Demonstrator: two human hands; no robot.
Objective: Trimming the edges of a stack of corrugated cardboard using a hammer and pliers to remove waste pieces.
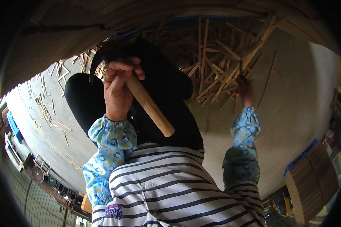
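- The left hand (117,92) is clamped around a hammer (140,94), close under the dark head, which is at the upper left
- The wooden handle runs down and to the right from the fist, and its free end is over the dark trousers (166,87)
- The right hand (245,87) is stretched forward to the edge of a pile of thin wood strips (219,60) on the concrete floor (299,98); the fingers seem closed on a strip, but I cannot tell for sure
- The strips lie ahead and to the right of the hammer, most with the long axis going away from the person; the right hand is much nearer to them
- Loose strips (45,109) are scattered on the left floor
- A stack of brown boards with a blue edge (310,174) stands at the lower right
- A blue crate (12,126) is at the far left; I see no readable label
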